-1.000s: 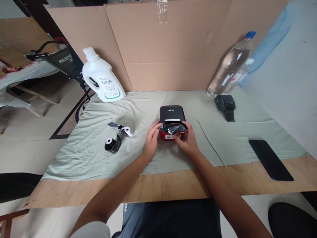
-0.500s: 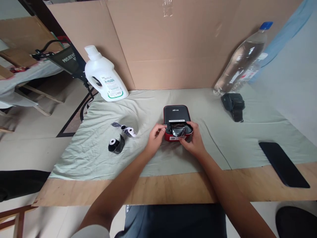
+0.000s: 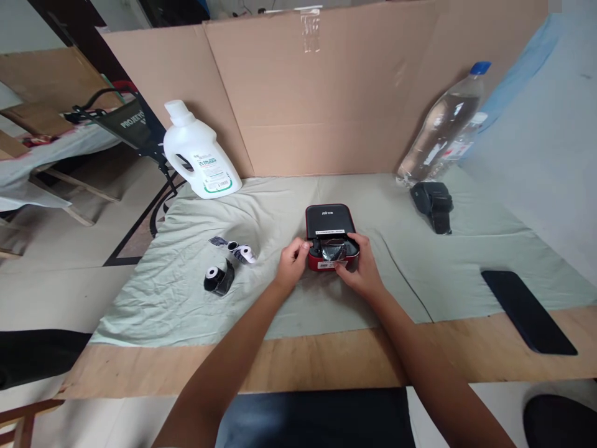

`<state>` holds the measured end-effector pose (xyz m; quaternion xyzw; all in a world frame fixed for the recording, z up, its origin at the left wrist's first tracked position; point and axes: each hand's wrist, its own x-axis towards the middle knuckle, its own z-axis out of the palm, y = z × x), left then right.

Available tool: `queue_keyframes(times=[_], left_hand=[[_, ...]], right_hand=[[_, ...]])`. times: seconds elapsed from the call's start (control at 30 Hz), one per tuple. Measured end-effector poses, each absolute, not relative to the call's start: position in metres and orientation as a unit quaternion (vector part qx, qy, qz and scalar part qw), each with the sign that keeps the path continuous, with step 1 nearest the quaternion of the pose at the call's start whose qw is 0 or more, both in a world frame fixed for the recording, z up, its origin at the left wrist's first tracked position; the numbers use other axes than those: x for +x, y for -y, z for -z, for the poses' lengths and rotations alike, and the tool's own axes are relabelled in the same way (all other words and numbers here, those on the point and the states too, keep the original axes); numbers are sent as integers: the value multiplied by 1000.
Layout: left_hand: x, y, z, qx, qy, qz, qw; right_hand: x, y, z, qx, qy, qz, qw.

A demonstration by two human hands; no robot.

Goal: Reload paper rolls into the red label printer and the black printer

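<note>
A small red printer (image 3: pixel 330 225) with a black lid lies on the pale green cloth (image 3: pixel 261 292) in the middle of the table. Its front compartment is open and a dark wrapped roll (image 3: pixel 333 251) sits inside. My left hand (image 3: pixel 291 264) grips the printer's left front corner. My right hand (image 3: pixel 359 270) holds its right front side, with the thumb by the roll. To the left lie a black-wrapped paper roll (image 3: pixel 217 279) and a white paper roll (image 3: pixel 242 252) beside a scrap of dark wrapper.
A white detergent jug (image 3: pixel 198 154) stands at the back left and a clear water bottle (image 3: pixel 441 127) leans at the back right. A black device (image 3: pixel 433 202) lies below the bottle, a black phone (image 3: pixel 527 311) at the right edge. Cardboard (image 3: pixel 317 99) walls the back.
Both hands stay on the printer; my left fingers have shifted slightly at its corner. The camera view has tipped a little, so everything sits slightly lower in the picture.
</note>
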<state>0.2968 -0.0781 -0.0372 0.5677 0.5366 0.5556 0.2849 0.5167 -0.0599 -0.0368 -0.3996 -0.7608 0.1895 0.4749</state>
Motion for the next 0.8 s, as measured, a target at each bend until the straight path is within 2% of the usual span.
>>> queue_keyframes(times=[0.8], left_hand=[[292,84,43,607,-488,-569,264]], right_hand=[[520,48,44,-375,771,-141,494]])
